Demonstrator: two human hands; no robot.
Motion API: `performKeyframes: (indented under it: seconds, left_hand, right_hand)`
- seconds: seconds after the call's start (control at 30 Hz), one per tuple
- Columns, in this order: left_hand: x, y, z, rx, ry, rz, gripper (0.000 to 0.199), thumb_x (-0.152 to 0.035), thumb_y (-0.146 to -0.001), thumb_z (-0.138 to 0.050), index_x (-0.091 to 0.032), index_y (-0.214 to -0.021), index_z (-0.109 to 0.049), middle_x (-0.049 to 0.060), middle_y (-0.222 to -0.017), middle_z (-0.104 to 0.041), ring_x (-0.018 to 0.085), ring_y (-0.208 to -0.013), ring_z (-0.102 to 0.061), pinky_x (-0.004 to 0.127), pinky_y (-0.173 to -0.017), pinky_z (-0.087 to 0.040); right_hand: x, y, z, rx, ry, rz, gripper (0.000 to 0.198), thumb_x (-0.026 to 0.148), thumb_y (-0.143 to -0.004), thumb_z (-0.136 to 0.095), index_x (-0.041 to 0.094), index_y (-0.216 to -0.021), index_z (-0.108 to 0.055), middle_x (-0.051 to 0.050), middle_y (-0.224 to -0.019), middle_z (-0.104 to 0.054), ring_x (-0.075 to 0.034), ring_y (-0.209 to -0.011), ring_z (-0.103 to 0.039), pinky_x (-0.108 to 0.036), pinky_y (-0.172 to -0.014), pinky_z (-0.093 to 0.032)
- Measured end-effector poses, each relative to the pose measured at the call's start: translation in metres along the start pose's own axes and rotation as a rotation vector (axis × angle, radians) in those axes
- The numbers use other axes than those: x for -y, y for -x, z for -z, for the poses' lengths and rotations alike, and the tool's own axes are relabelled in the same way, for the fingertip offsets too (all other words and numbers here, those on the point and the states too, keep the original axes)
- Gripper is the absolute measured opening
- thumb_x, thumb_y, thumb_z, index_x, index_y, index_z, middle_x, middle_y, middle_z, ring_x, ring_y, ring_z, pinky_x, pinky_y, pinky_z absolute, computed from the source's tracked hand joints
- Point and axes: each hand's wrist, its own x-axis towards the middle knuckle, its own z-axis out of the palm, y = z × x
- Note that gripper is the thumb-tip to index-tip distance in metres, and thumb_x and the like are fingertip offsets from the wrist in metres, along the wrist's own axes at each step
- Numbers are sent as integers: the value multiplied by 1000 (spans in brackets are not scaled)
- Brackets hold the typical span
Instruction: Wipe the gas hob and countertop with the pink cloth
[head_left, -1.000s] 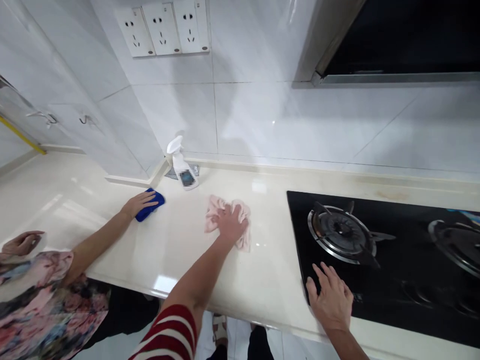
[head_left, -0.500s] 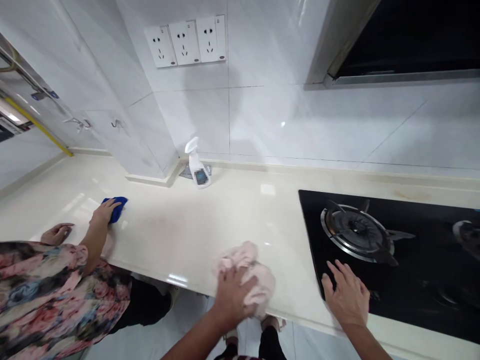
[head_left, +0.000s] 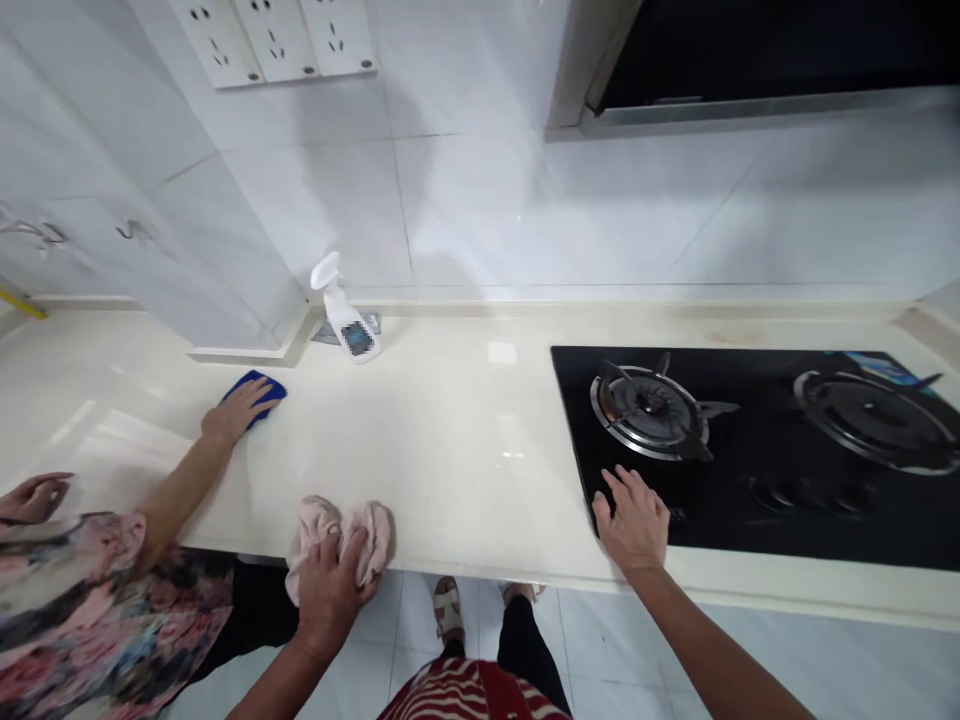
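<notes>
My left hand (head_left: pixel 330 592) is closed on a crumpled pale pink cloth (head_left: pixel 318 520) at the front edge of the cream countertop (head_left: pixel 450 440). Part of the cloth hangs over that edge. Over on the right, my right hand (head_left: pixel 634 518) lies with spread fingers on the near left corner of the black gas stove (head_left: pixel 720 500), holding nothing. A round burner (head_left: pixel 649 408) with a metal ring and pan supports sits just beyond those fingertips.
To the left, a co-worker's hand (head_left: pixel 238 405) presses a blue cloth (head_left: pixel 262 392) on the counter. A white spray bottle (head_left: pixel 349 325) stands against the back wall. Above the stove juts a range hood (head_left: pixel 750 108). Wall sockets (head_left: pixel 274 35) are at upper left.
My left hand has moved left along the counter's front edge with the pink cloth. The co-worker's blue cloth has shifted toward the middle. My right hand stays on the stove; the view has shifted right.
</notes>
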Motion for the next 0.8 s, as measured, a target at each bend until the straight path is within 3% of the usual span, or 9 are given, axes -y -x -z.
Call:
performKeyframes:
  seconds: [0.13,0.27,0.37,0.47,0.53,0.6,0.7,0.8]
  left_hand:
    - [-69,-21,-4,165,179,-248,61,-33,-74,-75,-34,-133,-58,13,-134,-60,37,-119,-57,47,-89,-49]
    - [-169,-50,-8,316,351,-532,66,-40,-78,-75,-38,-139,-52,14,-138,-59,34,-115,-57,47,-88,-46]
    - [-245,-71,-2,333,405,-753,65,-37,-86,-65,-39,-146,-42,12,-139,-58,32,-115,-55,44,-87,-44]
    - [-285,-83,5,288,441,-832,62,-39,-89,-62,-34,-147,-42,13,-137,-58,32,-119,-52,44,-87,-44]
    - [-278,-83,7,265,459,-858,58,-41,-91,-60,-34,-146,-44,12,-137,-58,31,-117,-52,44,-88,-45]
    - [-244,-76,8,266,459,-843,54,-38,-93,-58,-36,-145,-45,11,-139,-57,30,-115,-53,44,-88,-45]
    - [-165,-61,9,256,446,-700,45,-35,-94,-57,-37,-139,-53,10,-146,-55,29,-116,-55,42,-86,-47]
    - [-87,-52,10,227,414,-568,40,-36,-89,-63,-34,-129,-62,12,-139,-60,32,-119,-56,48,-93,-48]
  right_hand:
    - [2,-2,1,-8,18,-4,44,34,-95,-43,21,-134,-59,-11,-145,-57,-30,-140,-44,-51,-114,-30]
    - [0,-3,2,-10,56,21,43,34,-97,-41,19,-133,-59,-11,-146,-57,-28,-141,-44,-48,-114,-31]
    - [-3,-3,1,-23,66,30,43,36,-99,-39,19,-132,-60,-11,-145,-58,-27,-140,-45,-46,-113,-31]
    - [-7,-3,-2,-39,53,24,41,37,-100,-39,19,-128,-62,-10,-142,-61,-25,-137,-49,-44,-112,-31]
    - [-8,-2,-3,-33,28,13,41,36,-99,-39,20,-128,-62,-10,-142,-60,-25,-137,-48,-44,-113,-30]
    - [-8,-1,-2,-19,-5,2,41,34,-97,-41,21,-131,-61,-10,-144,-59,-26,-139,-46,-46,-114,-29]
    - [-5,0,0,-7,-29,-10,43,33,-97,-42,22,-134,-59,-9,-146,-57,-28,-141,-44,-48,-116,-28]
    - [-1,-1,2,-8,-12,-8,42,33,-98,-41,21,-134,-59,-11,-147,-56,-28,-141,-44,-49,-117,-28]
